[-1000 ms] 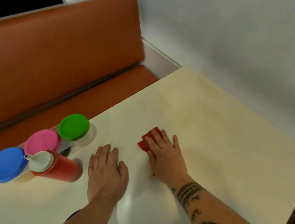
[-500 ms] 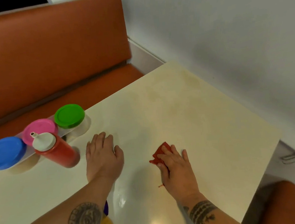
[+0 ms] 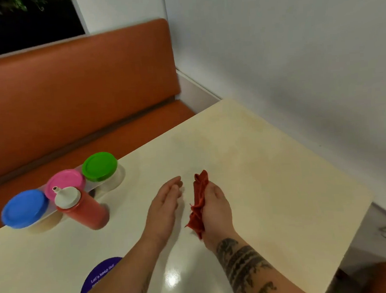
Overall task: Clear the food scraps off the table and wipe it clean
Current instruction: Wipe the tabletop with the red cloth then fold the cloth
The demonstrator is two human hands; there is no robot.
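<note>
Cloth (image 3: pixel 199 207) bunched in the right hand (image 3: pixel 216 210) over the table (image 3: pixel 271 186).
I see the right fingers curled round the red cloth, gripping it as a crumpled strip near the table's middle. The left hand (image 3: pixel 165 206) is just beside it, fingers straight and pressed together. I cannot tell if the cloth touches the top. A sauce bottle (image 3: pixel 84 211) and three lidded tubs (image 3: pixel 99 166) stand at the left.

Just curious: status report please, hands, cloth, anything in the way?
Right hand grips bunched red cloth. Left hand open, beside it. Sauce bottle and lidded jars stand left, apart from hands.
</note>
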